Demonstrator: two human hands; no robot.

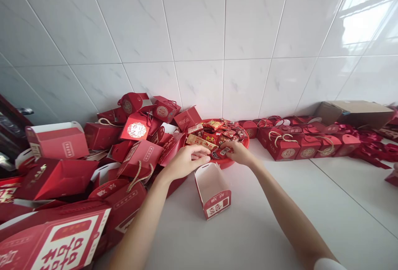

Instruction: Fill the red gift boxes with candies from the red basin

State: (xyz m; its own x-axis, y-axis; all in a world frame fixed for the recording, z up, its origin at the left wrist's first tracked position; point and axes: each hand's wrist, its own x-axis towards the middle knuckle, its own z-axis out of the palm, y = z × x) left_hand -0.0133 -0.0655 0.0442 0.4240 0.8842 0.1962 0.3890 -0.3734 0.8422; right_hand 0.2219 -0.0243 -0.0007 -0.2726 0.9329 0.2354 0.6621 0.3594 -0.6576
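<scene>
"One open box sat on the white table! Was it near the left hand?"

"Yes, that hand was by its far end, thumb and fingers a bit apart. The right hand pinched a small packet at the red bowl, just past the box."

"How did the box look?"

"Red outside, white inside, with red writing on a white patch."

"Was there room?"

"Bare table showed on its right. The pile of boxes came right up to the left arm, and the tiled wall stood behind the bowl."
</scene>
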